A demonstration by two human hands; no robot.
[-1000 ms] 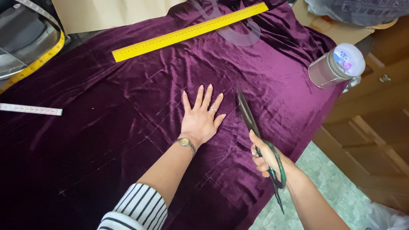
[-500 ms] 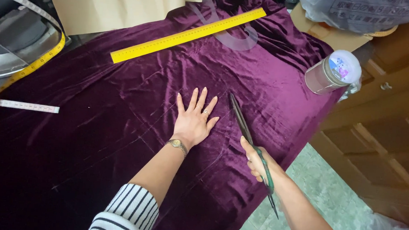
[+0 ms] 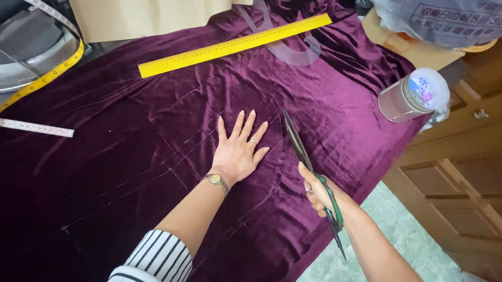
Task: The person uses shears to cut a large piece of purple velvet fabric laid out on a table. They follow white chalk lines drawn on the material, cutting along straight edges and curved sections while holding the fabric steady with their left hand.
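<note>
Dark purple velvet fabric (image 3: pixel 151 132) covers the table, with faint chalk lines across it. My left hand (image 3: pixel 238 151) lies flat on the cloth with fingers spread, a watch on its wrist. My right hand (image 3: pixel 316 190) grips green-handled scissors (image 3: pixel 300 151) whose long blades point away from me, resting on the fabric just right of my left hand.
A long yellow ruler (image 3: pixel 235 45) lies across the far part of the fabric, next to a clear curved template (image 3: pixel 290 48). A yellow tape measure (image 3: pixel 33 86) and white ruler (image 3: pixel 29 126) lie at the left. A lidded jar (image 3: pixel 414 95) sits at the right edge beside wooden cabinets (image 3: pixel 467 165).
The scissors in my right hand have shifted slightly left and forward along the fabric. My left hand stays flat in place.
</note>
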